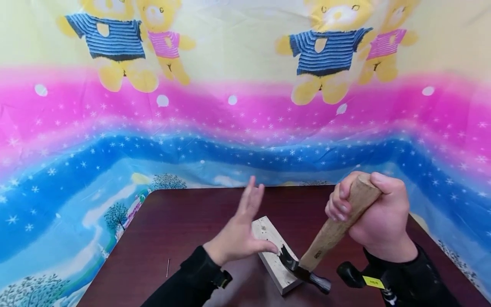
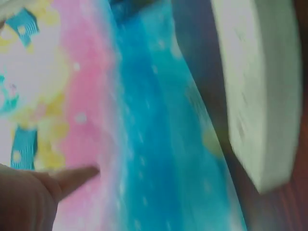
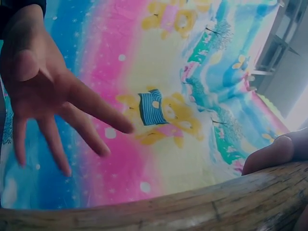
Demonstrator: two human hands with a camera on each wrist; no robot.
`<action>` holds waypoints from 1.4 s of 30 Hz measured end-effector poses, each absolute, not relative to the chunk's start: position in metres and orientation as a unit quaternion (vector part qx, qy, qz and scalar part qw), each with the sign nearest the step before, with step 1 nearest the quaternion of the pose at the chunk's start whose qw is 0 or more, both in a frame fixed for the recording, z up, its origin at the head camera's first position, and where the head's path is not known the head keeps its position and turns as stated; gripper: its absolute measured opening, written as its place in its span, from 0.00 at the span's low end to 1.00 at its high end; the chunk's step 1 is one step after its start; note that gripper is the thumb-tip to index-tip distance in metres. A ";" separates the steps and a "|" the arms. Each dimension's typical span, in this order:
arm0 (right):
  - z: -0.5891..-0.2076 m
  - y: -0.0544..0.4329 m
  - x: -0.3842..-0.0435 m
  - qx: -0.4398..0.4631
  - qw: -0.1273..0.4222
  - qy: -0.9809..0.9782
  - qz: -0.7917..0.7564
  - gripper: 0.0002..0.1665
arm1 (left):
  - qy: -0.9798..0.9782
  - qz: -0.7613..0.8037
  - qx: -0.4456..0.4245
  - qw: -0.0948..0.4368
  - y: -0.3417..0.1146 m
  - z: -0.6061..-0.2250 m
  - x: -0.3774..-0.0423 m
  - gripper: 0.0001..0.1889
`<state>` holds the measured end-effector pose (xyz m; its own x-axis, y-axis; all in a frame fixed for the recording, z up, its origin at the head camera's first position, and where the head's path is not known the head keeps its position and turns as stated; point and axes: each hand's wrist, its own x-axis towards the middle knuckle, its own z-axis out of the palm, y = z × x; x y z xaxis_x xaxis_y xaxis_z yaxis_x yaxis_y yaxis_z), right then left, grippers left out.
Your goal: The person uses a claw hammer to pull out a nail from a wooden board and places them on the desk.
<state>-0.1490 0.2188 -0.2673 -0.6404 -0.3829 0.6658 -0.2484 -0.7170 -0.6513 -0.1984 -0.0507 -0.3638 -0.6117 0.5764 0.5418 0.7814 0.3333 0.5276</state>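
Observation:
My right hand grips the wooden handle of a claw hammer, thumb near its upper end. The dark metal hammer head points down at the near end of a pale wooden block. Its claw overlaps the block; I cannot tell whether they touch. In the right wrist view the handle crosses the bottom. My left hand is raised over the block's left side, fingers extended and thumb apart, holding nothing. The right wrist view shows that left hand with fingers spread. The left wrist view is blurred, with the block at right.
A thin nail lies on the dark red-brown table, left of the block. Small dark marks dot the block's top. A printed bear curtain surrounds the table's back and sides. A black device with a yellow label sits by the right wrist.

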 end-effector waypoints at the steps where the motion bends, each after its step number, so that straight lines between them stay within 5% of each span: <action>1: -0.267 0.217 -0.149 -0.424 0.041 0.379 -0.822 0.48 | -0.790 -0.406 -0.444 0.121 -0.041 -0.363 -0.197 0.76; 6: -0.265 0.207 -0.149 -0.437 0.037 0.411 -0.799 0.44 | -0.723 -0.455 -0.517 0.049 -0.010 -0.368 -0.187 0.77; 12: -0.261 0.196 -0.150 -0.440 0.025 0.429 -0.788 0.39 | -0.723 -0.493 -0.479 -0.058 0.001 -0.375 -0.175 0.71; 27: -0.260 0.181 -0.154 -0.441 0.039 0.442 -0.780 0.37 | -0.744 -0.464 -0.481 -0.024 -0.004 -0.382 -0.169 0.62; 35: -0.261 0.179 -0.157 -0.433 0.044 0.452 -0.779 0.35 | -0.757 -0.418 -0.501 0.036 -0.006 -0.383 -0.169 0.52; 42: -0.260 0.174 -0.159 -0.434 0.065 0.473 -0.764 0.36 | -0.751 -0.448 -0.485 0.009 -0.013 -0.387 -0.166 0.50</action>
